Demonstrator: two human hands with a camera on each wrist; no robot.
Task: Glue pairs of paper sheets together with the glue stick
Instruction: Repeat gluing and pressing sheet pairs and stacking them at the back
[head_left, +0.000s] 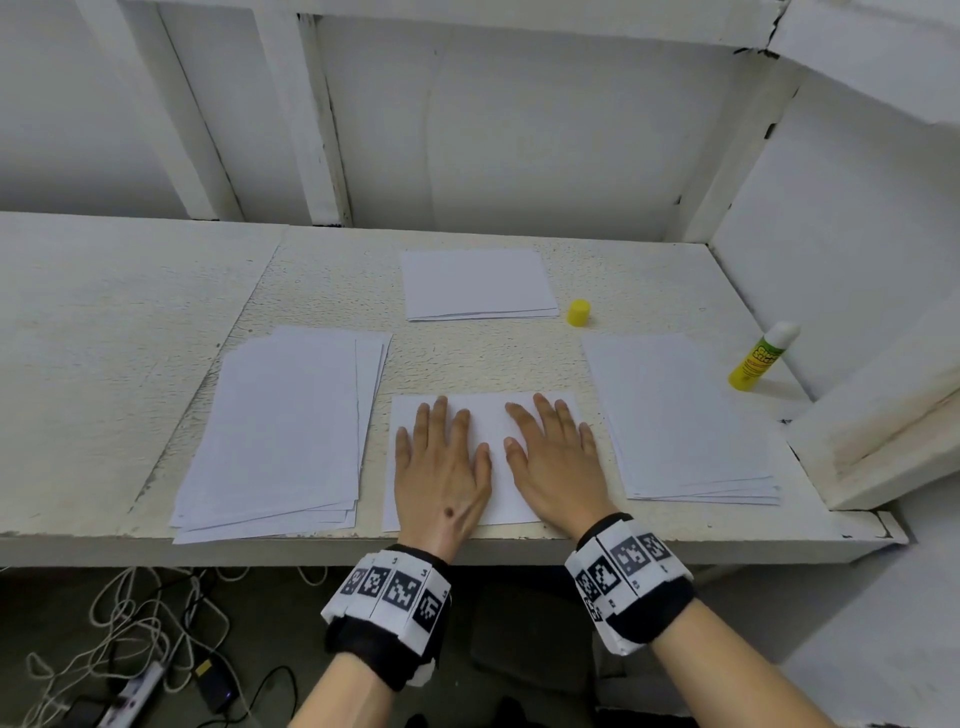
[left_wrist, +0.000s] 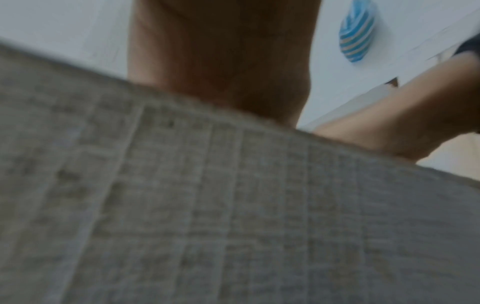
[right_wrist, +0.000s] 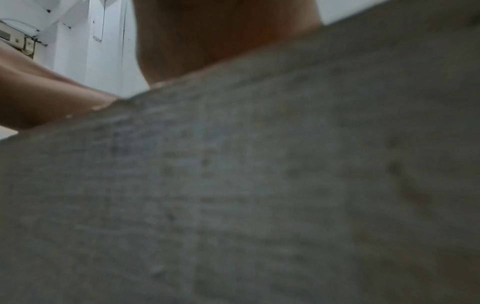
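Note:
A white paper sheet (head_left: 496, 470) lies at the front middle of the table. My left hand (head_left: 441, 457) and right hand (head_left: 553, 457) both rest flat on it, fingers straight and spread, side by side. A loose stack of paper (head_left: 280, 431) lies to the left, another stack (head_left: 685, 415) to the right, and a smaller stack (head_left: 478, 283) at the back middle. The uncapped yellow glue stick (head_left: 761, 356) stands at the far right by the wall. Its yellow cap (head_left: 578, 313) stands beside the back stack. Both wrist views are blurred, filled by table surface and wrist.
The white table (head_left: 104, 364) ends in a front edge just below my wrists. A raised white ledge (head_left: 883, 441) and wall close off the right side. Cables and a power strip (head_left: 135, 691) lie on the floor below.

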